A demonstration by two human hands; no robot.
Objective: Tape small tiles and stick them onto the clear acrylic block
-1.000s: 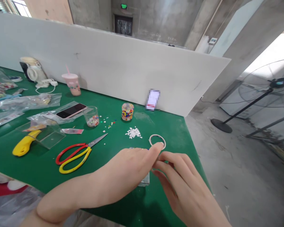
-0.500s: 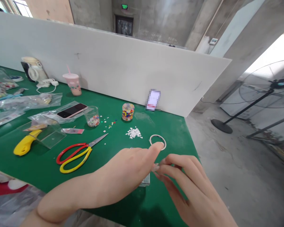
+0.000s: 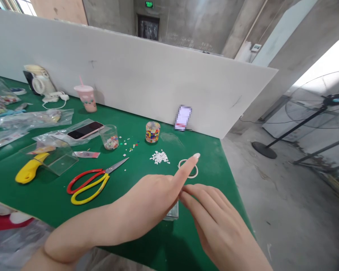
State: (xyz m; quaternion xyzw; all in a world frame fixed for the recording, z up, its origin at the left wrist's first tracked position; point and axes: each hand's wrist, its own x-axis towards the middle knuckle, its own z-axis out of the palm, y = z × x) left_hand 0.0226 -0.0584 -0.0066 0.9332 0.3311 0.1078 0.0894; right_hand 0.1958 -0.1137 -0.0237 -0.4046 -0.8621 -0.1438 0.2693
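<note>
My left hand [image 3: 151, 205] reaches across the middle, its thumb raised and pointing away from me. Below its palm shows the edge of a clear box-shaped object [image 3: 172, 213]; the fingers that appear to grip it are hidden. My right hand [image 3: 214, 214] meets the left one at the thumb's base. Its fingers are pressed together, and whatever is between their tips is hidden. Just beyond the thumb lies a narrow white ring like a roll of tape [image 3: 197, 172], partly covered. A pile of small white chips [image 3: 159, 157] lies past my left hand.
Left of my hands lie red-and-yellow-handled scissors [image 3: 94, 184], a yellow-handled tool [image 3: 31, 169] and a clear bent stand [image 3: 60, 162]. Farther back are a cup of colourful bits [image 3: 110, 139], a mosaic-covered jar [image 3: 153, 133], a phone [image 3: 86, 130] and a pink tumbler [image 3: 87, 99].
My left thumb has lifted up and away from the right fingertips. My right fingers have closed together and shifted slightly left against the left hand.
</note>
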